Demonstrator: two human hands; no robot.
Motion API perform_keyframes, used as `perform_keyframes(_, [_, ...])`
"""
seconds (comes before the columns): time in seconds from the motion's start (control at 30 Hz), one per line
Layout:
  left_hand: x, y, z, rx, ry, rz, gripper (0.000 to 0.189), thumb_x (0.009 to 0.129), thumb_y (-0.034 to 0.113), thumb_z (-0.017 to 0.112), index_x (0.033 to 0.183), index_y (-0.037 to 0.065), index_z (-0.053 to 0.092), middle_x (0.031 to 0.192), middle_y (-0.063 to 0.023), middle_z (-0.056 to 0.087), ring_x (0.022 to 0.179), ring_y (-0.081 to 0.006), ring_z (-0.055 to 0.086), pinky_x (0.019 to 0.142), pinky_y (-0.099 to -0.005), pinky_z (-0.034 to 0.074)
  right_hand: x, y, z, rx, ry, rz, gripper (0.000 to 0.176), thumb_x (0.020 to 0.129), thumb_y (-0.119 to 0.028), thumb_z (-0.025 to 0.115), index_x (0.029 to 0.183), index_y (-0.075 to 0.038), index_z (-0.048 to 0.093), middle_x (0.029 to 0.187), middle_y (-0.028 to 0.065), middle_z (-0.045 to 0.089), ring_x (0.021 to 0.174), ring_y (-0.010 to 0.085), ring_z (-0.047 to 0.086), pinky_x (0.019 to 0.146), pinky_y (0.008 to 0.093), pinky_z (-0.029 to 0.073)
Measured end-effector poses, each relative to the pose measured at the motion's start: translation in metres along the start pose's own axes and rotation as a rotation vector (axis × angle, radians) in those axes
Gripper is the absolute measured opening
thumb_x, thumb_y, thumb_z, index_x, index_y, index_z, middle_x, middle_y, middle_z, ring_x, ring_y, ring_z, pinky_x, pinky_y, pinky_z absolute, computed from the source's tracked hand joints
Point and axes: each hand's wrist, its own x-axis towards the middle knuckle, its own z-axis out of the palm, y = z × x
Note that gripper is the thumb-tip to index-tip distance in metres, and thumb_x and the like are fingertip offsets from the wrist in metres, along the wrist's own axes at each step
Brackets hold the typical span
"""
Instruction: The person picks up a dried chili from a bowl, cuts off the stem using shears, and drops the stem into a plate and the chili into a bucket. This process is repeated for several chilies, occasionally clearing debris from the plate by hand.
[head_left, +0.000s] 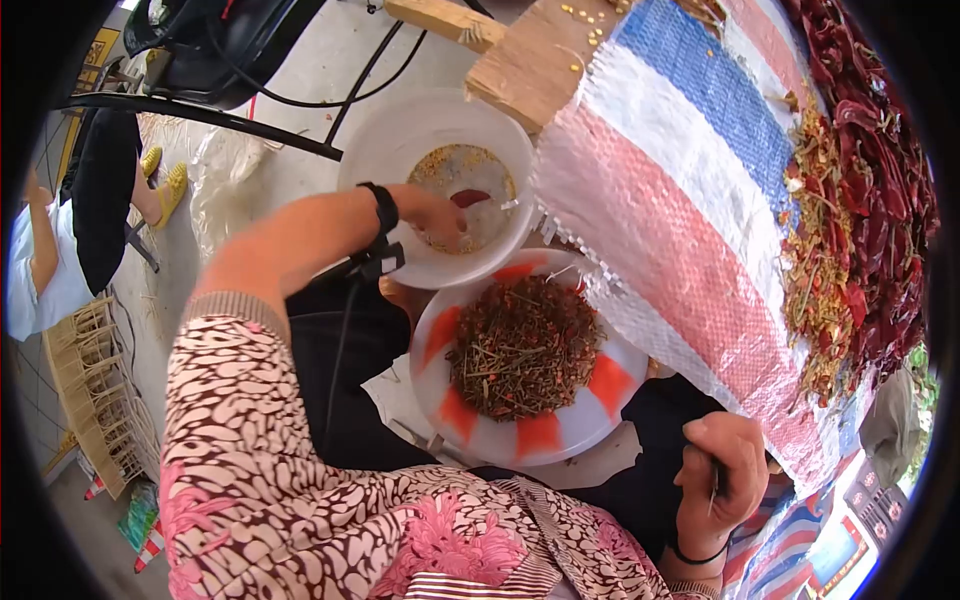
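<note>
My left hand [438, 215] reaches down into a white plastic basin [370, 140], fingers extended and slightly blurred. Just beyond the fingertips is a dried red chili pepper [470, 198], over yellow seeds [460, 158] scattered on the basin's bottom. At the right, my right hand [722, 470] is closed around a small dark tool [716, 484] with a thin glint of metal; most of it is hidden by the fingers. Between my knees sits an orange-and-white basin [535, 437] holding a heap of chili stems and red scraps [525, 350].
A striped woven plastic sheet [660, 190] slopes along the right, bearing a pile of dried red chilies [880, 180] and seedy scraps [820, 270]. A wooden board [530, 70] juts out behind it. Another person [50, 250] sits at the left, near a black chair [220, 50] and its metal frame.
</note>
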Motion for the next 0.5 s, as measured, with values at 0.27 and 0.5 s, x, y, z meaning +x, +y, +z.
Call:
perform_keyframes(0.27, [0.046, -0.004, -0.025, 0.234, 0.375, -0.087, 0.056, 0.082, 0.034, 0.058, 0.134, 0.015, 0.052, 0.13, -0.0145, 0.055, 0.127, -0.0393, 0.041, 0.105, -0.0492, 0.035, 0.009, 0.011, 0.006, -0.011, -0.11, -0.013, 0.022, 0.07, 0.008, 0.072, 0.088, -0.004, 0.067, 0.08, 0.0096, 0.063, 0.065, 0.02, 0.065, 0.058, 0.0261, 0.051])
perform_keyframes(0.5, [0.041, -0.004, 0.003, 0.201, 0.287, -0.274, 0.054, 0.081, 0.019, 0.055, 0.133, 0.005, 0.05, 0.125, -0.0275, 0.051, 0.125, -0.0453, 0.041, 0.106, -0.0486, 0.033, 0.01, 0.015, 0.008, -0.019, -0.175, 0.022, 0.012, 0.081, 0.004, 0.063, 0.09, -0.003, 0.065, 0.082, 0.0097, 0.059, 0.05, 0.0096, 0.052, 0.045, 0.0212, 0.04])
